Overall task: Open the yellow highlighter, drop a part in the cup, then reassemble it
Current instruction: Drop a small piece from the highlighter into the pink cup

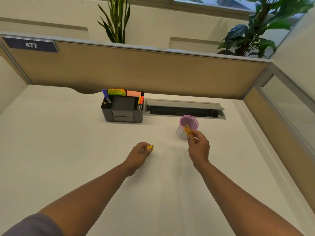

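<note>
Nearest the camera, two bare forearms reach forward over the pale worktop (68, 150), the left one coming out of a grey sleeve (32, 225) at the lower left corner. The hands are well apart from each other, each closed on its own piece of the yellow highlighter.

The left hand (139, 153) hovers low over the worktop with its fingers curled in, pinching a small yellow cap (150, 147) at the fingertips; the piece pokes out towards the right hand. The right hand (198, 144) is raised a little further forward, thumb and fingers clamped on the lower end of the highlighter body (187, 129), a translucent yellow-orange barrel that tilts up and away from the hand. The barrel's upper end overlaps the near rim of the cup (188, 127), a small white cup with a pink inside standing just beyond the right hand; whether the barrel touches the rim cannot be told.

Further out, ahead of the left hand, a black desk organiser (122, 114) holds a blue pen (106, 96), orange and red markers (140, 102), and green, yellow and pink sticky notes (125, 92). Beyond the cup, a grey cable hatch (184, 109) is sunk in the worktop with its lid raised. Behind everything runs a tan partition (136, 68) with a number plate reading 477 (31, 45), and green plants (252, 31) rise beyond it.
</note>
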### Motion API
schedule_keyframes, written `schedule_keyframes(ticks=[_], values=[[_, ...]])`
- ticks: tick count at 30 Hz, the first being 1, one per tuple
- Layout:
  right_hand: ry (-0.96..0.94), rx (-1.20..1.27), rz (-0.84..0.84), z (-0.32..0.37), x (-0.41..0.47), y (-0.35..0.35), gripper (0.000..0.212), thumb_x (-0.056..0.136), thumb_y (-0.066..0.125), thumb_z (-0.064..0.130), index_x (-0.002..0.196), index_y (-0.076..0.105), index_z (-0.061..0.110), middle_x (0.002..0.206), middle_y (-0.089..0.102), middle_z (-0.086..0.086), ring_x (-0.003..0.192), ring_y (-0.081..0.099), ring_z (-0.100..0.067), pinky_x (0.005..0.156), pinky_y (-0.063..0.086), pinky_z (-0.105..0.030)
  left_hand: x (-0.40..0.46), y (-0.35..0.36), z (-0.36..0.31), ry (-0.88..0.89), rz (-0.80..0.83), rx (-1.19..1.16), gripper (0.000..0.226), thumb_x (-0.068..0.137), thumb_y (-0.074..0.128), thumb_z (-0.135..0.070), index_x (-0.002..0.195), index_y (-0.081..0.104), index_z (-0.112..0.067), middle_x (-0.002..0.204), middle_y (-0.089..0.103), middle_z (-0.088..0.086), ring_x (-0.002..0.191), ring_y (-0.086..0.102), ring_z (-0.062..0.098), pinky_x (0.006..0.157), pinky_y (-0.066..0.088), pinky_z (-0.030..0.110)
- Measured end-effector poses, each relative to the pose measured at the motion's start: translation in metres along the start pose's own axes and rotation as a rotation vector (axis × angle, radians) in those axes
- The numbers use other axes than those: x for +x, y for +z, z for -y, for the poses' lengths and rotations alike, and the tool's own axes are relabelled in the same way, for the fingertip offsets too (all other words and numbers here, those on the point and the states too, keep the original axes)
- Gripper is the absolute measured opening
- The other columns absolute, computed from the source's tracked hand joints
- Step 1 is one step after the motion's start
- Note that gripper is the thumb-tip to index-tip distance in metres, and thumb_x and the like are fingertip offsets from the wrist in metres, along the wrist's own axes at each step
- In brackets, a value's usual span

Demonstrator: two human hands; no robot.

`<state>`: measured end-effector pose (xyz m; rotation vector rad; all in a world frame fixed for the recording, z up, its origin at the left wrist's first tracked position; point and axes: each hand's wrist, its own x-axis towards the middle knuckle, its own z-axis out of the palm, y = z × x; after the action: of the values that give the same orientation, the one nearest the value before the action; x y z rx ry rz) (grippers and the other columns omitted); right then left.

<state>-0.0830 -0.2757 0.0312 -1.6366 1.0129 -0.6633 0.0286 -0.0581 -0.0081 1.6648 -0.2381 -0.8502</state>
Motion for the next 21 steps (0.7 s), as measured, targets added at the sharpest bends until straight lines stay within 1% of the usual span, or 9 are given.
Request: schedule_keyframes(ticks=[3,6,8,11,13,15,18,20,21], values=[[0.012,-0.081,-0.085,0.003,0.023,-0.004,0.03,0.096,0.069,0.026,0.125,0.068,0.016,0.111,0.068,0.003,0.1,0.065,-0.018,0.075,0.052,-0.02,0.012,0.005,-0.002,-0.011,-0.001,0.017,0.012,0.102,0.06,-0.027,0.111,0.061,-0.019,0.113,0.07,-0.005,0.097,0.058,0.011,0.078,0.043,0.025],[0.004,-0.141,-0.13,0.004,0.041,-0.005,0.026,0.096,0.069,0.019,0.122,0.07,0.017,0.105,0.067,0.003,0.094,0.065,-0.018,0.067,0.048,-0.017,0.021,0.009,-0.005,-0.01,0.015,0.093,0.016,0.103,0.058,-0.031,0.112,0.059,-0.018,0.113,0.07,0.0,0.096,0.054,0.016,0.078,0.041,0.029],[-0.026,-0.183,-0.134,0.003,0.049,-0.006,0.023,0.096,0.069,0.015,0.119,0.071,0.016,0.102,0.067,0.002,0.091,0.064,-0.017,0.072,0.05,-0.023,0.025,0.01,-0.005,-0.002,0.029,0.148,0.019,0.103,0.057,-0.032,0.116,0.058,-0.018,0.123,0.069,0.007,0.101,0.054,0.017,0.085,0.042,0.032],[-0.065,-0.208,-0.14,0.001,0.057,-0.008,0.019,0.095,0.068,0.013,0.114,0.072,0.015,0.098,0.067,0.003,0.09,0.064,-0.019,0.078,0.056,-0.031,0.027,0.01,-0.005,0.012,0.039,0.17,0.019,0.103,0.057,-0.033,0.116,0.057,-0.019,0.13,0.067,0.005,0.109,0.056,0.017,0.089,0.043,0.031],[-0.078,-0.222,-0.149,0.001,0.061,-0.007,0.02,0.095,0.068,0.012,0.115,0.072,0.015,0.1,0.07,0.0,0.09,0.063,-0.019,0.079,0.056,-0.032,0.027,0.01,-0.005,0.014,0.046,0.198,0.019,0.103,0.057,-0.035,0.115,0.057,-0.02,0.129,0.067,0.004,0.112,0.059,0.021,0.087,0.044,0.03],[-0.079,-0.243,-0.152,0.0,0.064,-0.005,0.024,0.096,0.069,0.014,0.119,0.072,0.014,0.109,0.073,-0.005,0.092,0.062,-0.017,0.079,0.053,-0.029,0.028,0.013,-0.005,0.008,0.056,0.226,0.02,0.103,0.057,-0.035,0.116,0.057,-0.02,0.128,0.067,0.004,0.117,0.06,0.025,0.087,0.044,0.031],[-0.073,-0.257,-0.15,0.001,0.066,-0.002,0.03,0.095,0.07,0.014,0.125,0.07,0.014,0.119,0.073,-0.007,0.096,0.059,-0.014,0.081,0.05,-0.028,0.028,0.014,-0.005,0.015,0.069,0.254,0.02,0.103,0.056,-0.034,0.117,0.056,-0.019,0.127,0.066,0.005,0.105,0.058,0.018,0.085,0.044,0.029],[-0.085,-0.266,-0.14,0.002,0.067,-0.001,0.032,0.095,0.07,0.013,0.127,0.068,0.015,0.121,0.071,-0.006,0.098,0.059,-0.014,0.081,0.049,-0.026,0.028,0.013,-0.005,0.018,0.073,0.268,0.021,0.103,0.055,-0.035,0.117,0.056,-0.019,0.125,0.066,0.005,0.101,0.055,0.015,0.083,0.044,0.028],[-0.093,-0.271,-0.136,0.003,0.068,-0.001,0.032,0.095,0.069,0.012,0.127,0.067,0.016,0.12,0.071,-0.005,0.098,0.059,-0.015,0.078,0.049,-0.023,0.028,0.013,-0.005,0.018,0.074,0.273,0.021,0.104,0.055,-0.034,0.117,0.056,-0.019,0.125,0.066,0.005,0.1,0.055,0.015,0.083,0.044,0.029]])
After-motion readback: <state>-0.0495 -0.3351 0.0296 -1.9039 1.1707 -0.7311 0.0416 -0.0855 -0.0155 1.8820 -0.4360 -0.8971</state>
